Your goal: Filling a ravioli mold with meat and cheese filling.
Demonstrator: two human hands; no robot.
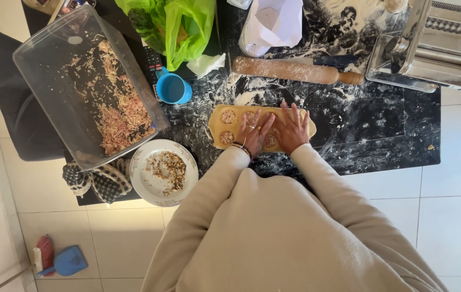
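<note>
Overhead, a person in a cream sweatshirt (290, 232) leans over a flour-dusted black worktop (371, 130) set above a pale tiled floor. At far left a large clear plastic tub (57, 70) holds shredded filling along its right side. At far right stands a metal pasta roller (436, 43) with a hand crank. Beyond the hands lie a green plastic bag (179, 24), a white paper bag (271, 21) and a wooden rolling pin (295, 70). Nearer, left of the hands, a white plate (155, 186) carries a heap of crumbly filling, with a patterned cloth (98, 181) just beside it and a blue cup (173, 88) farther back. At the centre lies the sheet of yellow dough (219, 127), studded with round mounds of filling. Both hands rest flat on it, fingers spread wide and holding nothing: the left hand (253, 132), wearing wrist bands, and the right hand (291, 130) touching beside it. On the floor at near left lies a blue dustpan (71, 260).
</note>
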